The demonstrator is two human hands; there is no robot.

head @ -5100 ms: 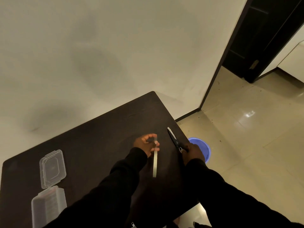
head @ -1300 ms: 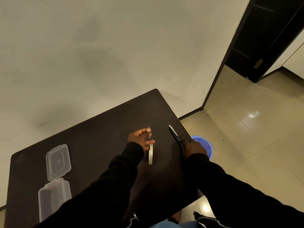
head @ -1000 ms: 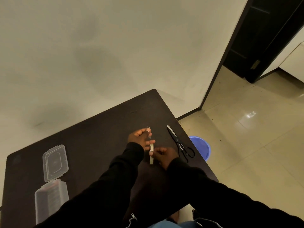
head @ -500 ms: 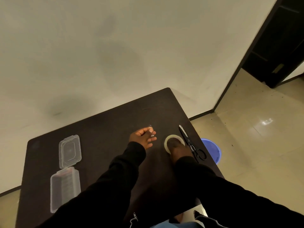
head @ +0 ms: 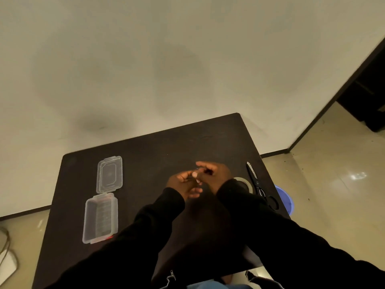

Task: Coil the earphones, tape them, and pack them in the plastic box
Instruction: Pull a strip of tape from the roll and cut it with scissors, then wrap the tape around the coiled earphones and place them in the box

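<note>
My left hand (head: 183,184) and my right hand (head: 214,174) meet above the middle of the dark table (head: 150,151). Between their fingertips is a small dark bundle, the earphones (head: 198,171), blurred and mostly hidden by the fingers. Both hands pinch it. The tape roll (head: 246,181) lies flat on the table just right of my right wrist. The clear plastic box (head: 101,217) sits open at the left of the table, its hinged lid (head: 109,174) folded back flat beyond it.
Black-handled scissors (head: 257,184) lie by the table's right edge, next to the tape roll. A blue bucket (head: 286,201) stands on the tiled floor under that edge. A wall runs behind the table, with a dark doorway at the far right.
My right hand put the scissors down, took the tape roll from under my left hand, laid it flat on the table, then joined my left hand on the earphones.
</note>
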